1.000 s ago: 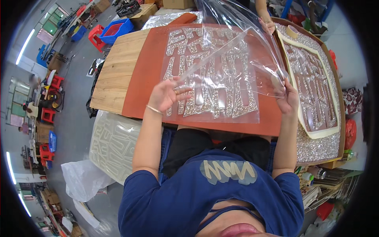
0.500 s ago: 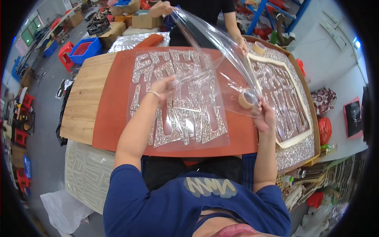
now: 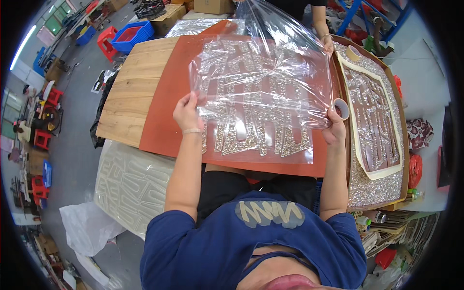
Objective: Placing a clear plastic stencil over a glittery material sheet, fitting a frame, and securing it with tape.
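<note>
A sheet of clear plastic film stretches over a panel of glittery, silvery cut-out shapes, which lies on a reddish-brown board. My left hand pinches the film's near left corner. At the near right corner my right hand grips the same film, close to a roll of tape. Across the table a co-worker's hand holds the far right part of the film; the co-worker's other hand is out of sight. Creases and reflections run through the film, and the shapes show through it.
On the right stands a shallow tray of glitter with a cream frame and another tape roll. Bare wooden board extends left. Below it lies a pale patterned panel. Blue crates and a red stool stand beyond.
My left hand has closed on the film's corner and drawn it out leftward, so the film now spreads across the glittery shapes. My view has shifted, moving the table rightward and up.
</note>
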`<state>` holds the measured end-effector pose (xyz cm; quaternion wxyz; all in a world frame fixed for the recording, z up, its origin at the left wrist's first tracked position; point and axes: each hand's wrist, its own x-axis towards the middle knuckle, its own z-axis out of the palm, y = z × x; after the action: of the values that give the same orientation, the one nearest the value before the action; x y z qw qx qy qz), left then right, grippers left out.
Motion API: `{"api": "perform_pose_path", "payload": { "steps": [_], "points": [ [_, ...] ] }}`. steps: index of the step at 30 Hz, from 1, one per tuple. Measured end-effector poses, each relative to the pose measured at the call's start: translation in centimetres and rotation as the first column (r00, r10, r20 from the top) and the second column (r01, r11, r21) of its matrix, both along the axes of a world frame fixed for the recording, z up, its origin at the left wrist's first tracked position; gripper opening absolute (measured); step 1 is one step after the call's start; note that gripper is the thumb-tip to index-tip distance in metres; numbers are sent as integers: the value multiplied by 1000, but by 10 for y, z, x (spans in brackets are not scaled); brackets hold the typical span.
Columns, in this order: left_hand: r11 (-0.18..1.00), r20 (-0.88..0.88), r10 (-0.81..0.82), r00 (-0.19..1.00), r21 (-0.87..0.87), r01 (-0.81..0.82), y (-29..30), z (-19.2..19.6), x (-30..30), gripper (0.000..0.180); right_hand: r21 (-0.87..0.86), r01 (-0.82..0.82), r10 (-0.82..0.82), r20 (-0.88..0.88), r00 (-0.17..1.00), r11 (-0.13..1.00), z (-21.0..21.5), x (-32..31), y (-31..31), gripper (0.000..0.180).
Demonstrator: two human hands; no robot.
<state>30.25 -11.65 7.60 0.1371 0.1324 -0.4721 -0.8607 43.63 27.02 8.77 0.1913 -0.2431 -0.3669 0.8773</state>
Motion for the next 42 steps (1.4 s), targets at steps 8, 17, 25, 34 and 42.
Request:
{"api": "perform_pose_path", "payload": {
  "steps": [8, 17, 25, 34, 42],
  "points": [
    [991, 123, -49, 991, 126, 33, -43, -7, 72, 19, 88, -278, 270, 89, 959, 957, -14, 7, -15, 22],
    [837, 194, -102, 976, -513, 190, -34, 23, 56, 36, 82, -208, 202, 72, 977, 975, -26, 14, -19, 23],
    [873, 306, -190, 933, -382, 303, -95, 0, 91, 21, 179, -262, 233, 169, 958, 948, -42, 24, -12, 23],
    [824, -13, -463, 886, 364, 435, -95, -18, 91, 26, 208, -286, 236, 238, 942, 935, -39, 44, -25, 20],
    [827, 295, -559, 775, 267, 495, -71, -16, 102, 14, 190, -196, 161, 182, 970, 962, -47, 56, -10, 16]
  ]
}}
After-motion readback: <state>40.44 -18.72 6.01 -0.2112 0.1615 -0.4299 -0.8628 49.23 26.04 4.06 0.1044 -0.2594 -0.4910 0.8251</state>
